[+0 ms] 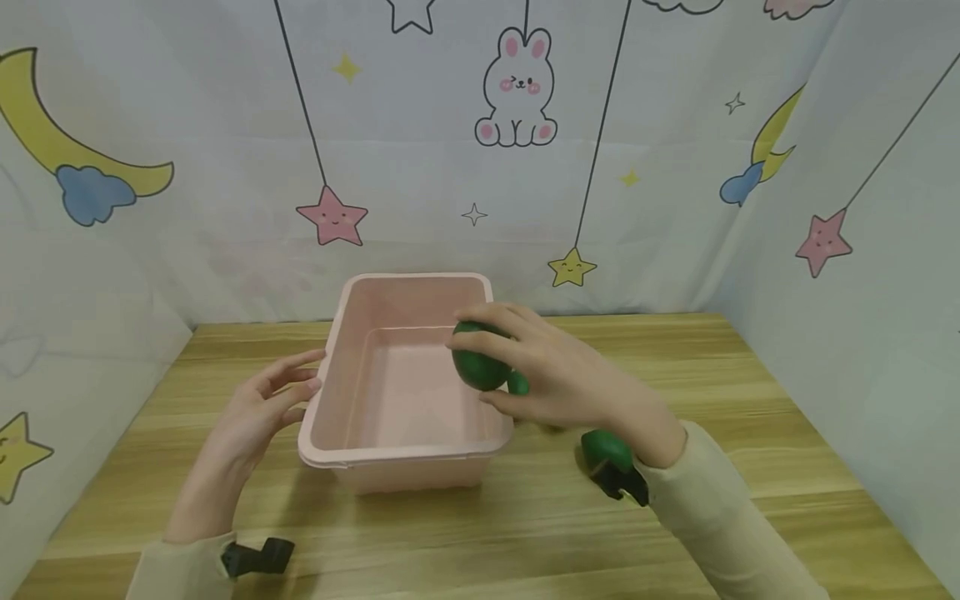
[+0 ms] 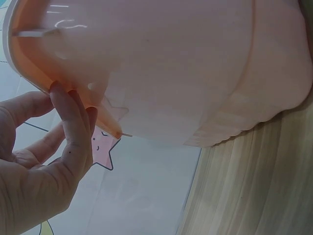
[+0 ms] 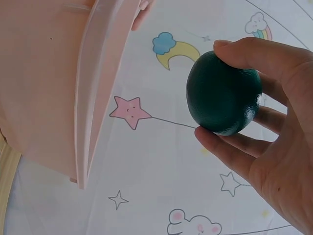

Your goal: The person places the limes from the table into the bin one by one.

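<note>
My right hand [image 1: 562,371] holds a smooth, glossy, dark green egg-shaped object [image 1: 478,358] between thumb and fingertips. It is above the right rim of a pink plastic bin [image 1: 405,455]. In the right wrist view the green object [image 3: 222,93] is apart from the bin's rim [image 3: 90,107]. At the bin's left side, my left hand [image 1: 258,412] grips the rim. The left wrist view shows the left hand's [image 2: 54,152] thumb and curled fingers around the rim's edge. Inside the bin, the visible floor [image 1: 412,387] is bare.
On the wooden table [image 1: 712,517], another dark green object [image 1: 606,451] lies right of the bin, partly behind my right wrist. One more green object [image 1: 517,383] shows between the bin and my right hand. A printed white curtain [image 1: 420,167] stands behind the table.
</note>
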`<state>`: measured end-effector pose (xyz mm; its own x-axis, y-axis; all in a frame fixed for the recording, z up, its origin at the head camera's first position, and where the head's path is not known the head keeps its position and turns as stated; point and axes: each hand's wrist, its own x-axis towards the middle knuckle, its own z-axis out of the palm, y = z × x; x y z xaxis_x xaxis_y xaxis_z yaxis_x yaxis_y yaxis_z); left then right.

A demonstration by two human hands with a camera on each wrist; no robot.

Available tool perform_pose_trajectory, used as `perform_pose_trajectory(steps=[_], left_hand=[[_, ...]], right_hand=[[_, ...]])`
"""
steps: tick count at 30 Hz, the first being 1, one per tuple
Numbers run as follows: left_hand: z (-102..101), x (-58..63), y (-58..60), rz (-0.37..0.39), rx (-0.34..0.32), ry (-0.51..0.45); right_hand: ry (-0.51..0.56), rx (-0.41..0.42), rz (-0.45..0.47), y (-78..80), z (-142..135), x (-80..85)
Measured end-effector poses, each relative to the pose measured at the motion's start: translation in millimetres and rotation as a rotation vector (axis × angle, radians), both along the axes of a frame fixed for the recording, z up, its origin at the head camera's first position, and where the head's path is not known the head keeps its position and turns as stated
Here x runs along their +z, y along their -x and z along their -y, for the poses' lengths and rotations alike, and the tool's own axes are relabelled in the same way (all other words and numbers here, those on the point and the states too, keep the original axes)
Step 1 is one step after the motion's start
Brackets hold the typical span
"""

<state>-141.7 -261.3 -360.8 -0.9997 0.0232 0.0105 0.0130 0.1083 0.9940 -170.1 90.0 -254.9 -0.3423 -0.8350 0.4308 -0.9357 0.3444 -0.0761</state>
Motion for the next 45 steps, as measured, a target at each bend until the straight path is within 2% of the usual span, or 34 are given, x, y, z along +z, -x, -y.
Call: perform_pose_trajectory(steps=[12, 21, 35, 45], left_hand=[[-0.8, 0.6, 0.0, -0.011, -0.006, -0.008], [-0.9, 0.6, -0.5, -0.008, -0.004, -0.003], [-0.3, -1.4, -0.3, -0.017, -0.001, 0.004], [-0.8, -1.2, 0.5, -0.021, -0.002, 0.001]], right_hand=[[0.005, 0.031, -0.034, 11.5, 8.3, 4.1], [0.033, 0.1, -0.038, 21.5, 15.9, 8.6], [0.004, 0.03, 0.023, 28.0, 28.0, 14.6], [-0.055, -0.003, 0.054, 34.1, 35.6, 15.7]])
